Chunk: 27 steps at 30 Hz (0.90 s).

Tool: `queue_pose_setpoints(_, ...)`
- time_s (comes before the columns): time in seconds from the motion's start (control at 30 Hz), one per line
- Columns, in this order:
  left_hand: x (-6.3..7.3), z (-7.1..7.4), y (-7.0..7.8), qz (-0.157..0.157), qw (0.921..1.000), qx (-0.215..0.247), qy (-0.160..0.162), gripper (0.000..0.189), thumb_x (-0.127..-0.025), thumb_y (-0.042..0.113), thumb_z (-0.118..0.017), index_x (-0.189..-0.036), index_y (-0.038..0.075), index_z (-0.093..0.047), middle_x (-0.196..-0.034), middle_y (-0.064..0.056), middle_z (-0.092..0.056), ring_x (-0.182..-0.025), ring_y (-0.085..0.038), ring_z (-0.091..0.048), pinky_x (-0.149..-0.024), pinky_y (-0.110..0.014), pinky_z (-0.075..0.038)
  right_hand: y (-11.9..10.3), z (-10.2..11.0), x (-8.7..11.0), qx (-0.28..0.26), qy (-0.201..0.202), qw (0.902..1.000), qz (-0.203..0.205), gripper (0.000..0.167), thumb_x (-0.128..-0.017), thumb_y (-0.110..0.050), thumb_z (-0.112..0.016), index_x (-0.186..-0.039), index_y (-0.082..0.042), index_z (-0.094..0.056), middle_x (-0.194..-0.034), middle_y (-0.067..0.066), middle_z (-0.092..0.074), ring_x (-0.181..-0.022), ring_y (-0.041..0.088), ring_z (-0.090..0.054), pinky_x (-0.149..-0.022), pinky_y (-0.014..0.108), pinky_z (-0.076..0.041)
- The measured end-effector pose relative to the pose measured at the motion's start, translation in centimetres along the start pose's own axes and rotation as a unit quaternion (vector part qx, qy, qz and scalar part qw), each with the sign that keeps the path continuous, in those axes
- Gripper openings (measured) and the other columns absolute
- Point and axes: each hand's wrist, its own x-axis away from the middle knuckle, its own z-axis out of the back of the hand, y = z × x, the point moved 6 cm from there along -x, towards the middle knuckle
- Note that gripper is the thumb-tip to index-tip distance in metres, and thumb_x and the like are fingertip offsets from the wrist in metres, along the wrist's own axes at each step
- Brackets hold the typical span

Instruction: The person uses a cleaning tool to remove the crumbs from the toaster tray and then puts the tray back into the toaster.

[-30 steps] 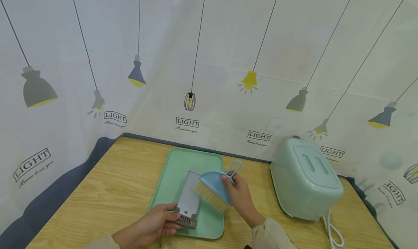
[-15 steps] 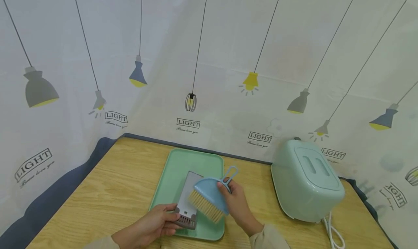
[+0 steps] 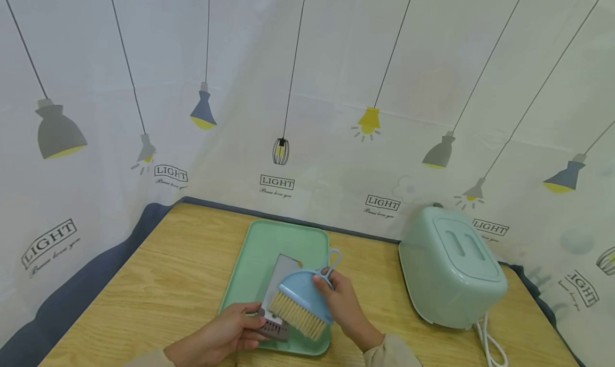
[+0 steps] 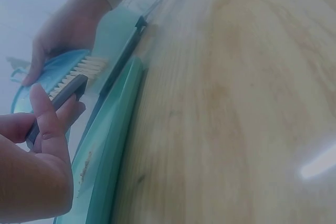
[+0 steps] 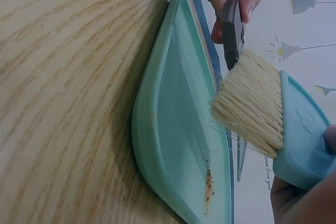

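My left hand [image 3: 223, 329] grips the dark vented end of a flat metal crumb tray [image 3: 282, 268], held tilted above a green serving tray [image 3: 271, 236]. A blue hand brush [image 3: 307, 292] with pale bristles is in my right hand [image 3: 348, 311], gripped near its looped handle. In the head view the bristles overlap the near end of the crumb tray and hide part of it. The right wrist view has the bristles [image 5: 249, 103] right by the crumb tray's dark end [image 5: 231, 32]. Brown crumbs [image 5: 208, 187] lie on the green tray below.
A mint-green toaster [image 3: 451, 271] with a lid over its top stands at the right of the wooden table [image 3: 158, 271]. Its white cord [image 3: 487, 340] lies at the near right. Behind the table hangs a cloth [image 3: 326, 158] printed with lamps.
My right hand has moved the brush left and toward me along the crumb tray, from its middle to its near, vented end. My left hand has kept its place.
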Motion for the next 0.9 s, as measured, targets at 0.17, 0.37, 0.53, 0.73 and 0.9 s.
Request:
queue_pose_setpoints(0.17, 0.2, -0.2, -0.3, 0.001, 1.0, -0.002, -0.003, 0.063, -0.096, 0.009, -0.05, -0.144, -0.019, -0.019, -0.097, -0.006, -0.073, -0.074, -0.004, -0.068, -0.062, -0.014, -0.053, 0.2, 0.0, -0.2, 0.017, -0.011, 0.9998, 0.005, 0.026, -0.096, -0.02, -0.059, -0.094, 0.006, -0.058, -0.084, 0.001, -0.055, -0.079, 0.007, -0.051, -0.066, 0.019, -0.049)
queue_pose_setpoints(0.37, 0.1, -0.1, -0.5, 0.001, 1.0, -0.004, -0.004, 0.061, -0.096, 0.009, -0.051, -0.144, -0.017, -0.023, -0.095, -0.005, -0.073, -0.076, -0.005, -0.068, -0.06, -0.014, -0.052, 0.2, 0.1, -0.7, 0.037, -0.013, 0.9987, 0.032, 0.022, -0.095, -0.018, -0.06, -0.094, 0.004, -0.057, -0.079, 0.0, -0.052, -0.073, 0.006, -0.049, -0.062, 0.018, -0.045)
queue_pose_setpoints(0.53, 0.2, -0.1, -0.6, 0.003, 0.9999, -0.011, 0.0, 0.063, -0.095, 0.009, -0.051, -0.144, -0.017, -0.021, -0.092, -0.003, -0.073, -0.075, -0.005, -0.068, -0.06, -0.014, -0.052, 0.2, 0.4, -1.2, 0.054, 0.009, 0.997, 0.055, 0.018, -0.093, -0.015, -0.062, -0.092, 0.003, -0.059, -0.078, 0.0, -0.051, -0.069, 0.005, -0.046, -0.058, 0.019, -0.041)
queue_pose_setpoints(0.73, 0.3, -0.1, -0.6, 0.013, 0.9998, -0.009, -0.009, 0.062, -0.096, 0.01, -0.051, -0.145, -0.015, -0.023, -0.091, -0.001, -0.073, -0.073, -0.004, -0.067, -0.061, -0.013, -0.052, 0.6, 1.1, -1.8, 0.08, 0.026, 0.9937, 0.073, 0.017, -0.091, -0.015, -0.065, -0.092, 0.002, -0.062, -0.086, 0.008, -0.063, -0.073, 0.004, -0.05, -0.063, 0.018, -0.044)
queue_pose_setpoints(0.9, 0.3, -0.3, -0.7, 0.016, 0.9998, -0.003, -0.014, 0.061, -0.096, 0.011, -0.052, -0.145, -0.014, -0.024, -0.091, 0.0, -0.073, -0.073, -0.003, -0.067, -0.061, -0.013, -0.052, 1.0, 1.6, -2.2, 0.107, 0.037, 0.9898, 0.087, 0.022, -0.09, -0.018, -0.067, -0.095, 0.003, -0.063, -0.092, 0.014, -0.068, -0.077, 0.004, -0.053, -0.066, 0.018, -0.047)
